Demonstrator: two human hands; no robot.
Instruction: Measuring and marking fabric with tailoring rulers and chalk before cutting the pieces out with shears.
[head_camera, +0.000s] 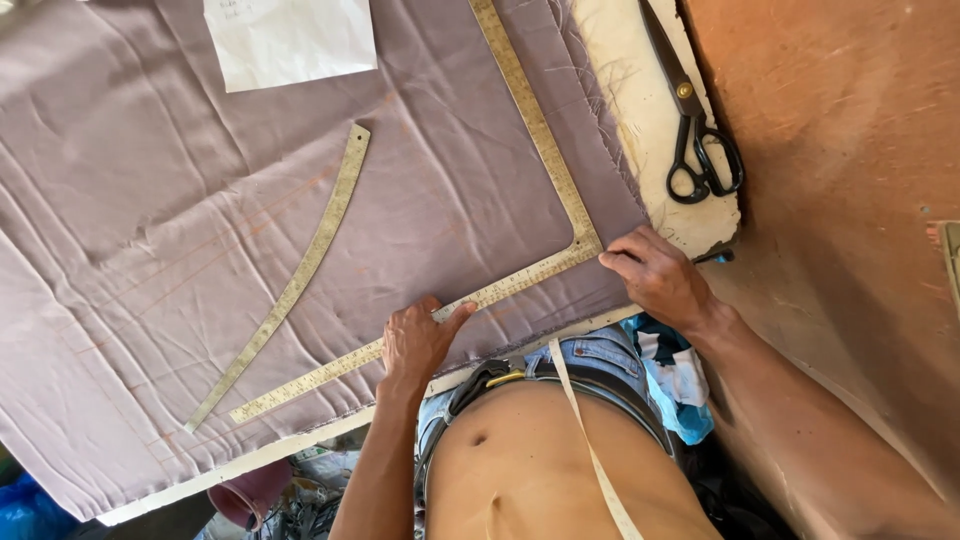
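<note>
A worn white bench (650, 120) is largely covered by mauve cloth (150, 200); black scissors (695, 120) are laid on the bare strip beside the cloth's frayed edge

Tailoring workshop. Evidence: mauve fabric (250, 230) spread over worn cutting table (650, 120); metal L-square (540, 150) at 1 o'clock, curved ruler (300, 265) at 9, black shears (695, 120) at 2.

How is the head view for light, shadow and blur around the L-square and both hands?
Head view: soft, even daylight, no glare on the L-square; left hand and right hand sharp, casting faint shadows on the mauve fabric; slight wide-angle bending near the edges.
</note>
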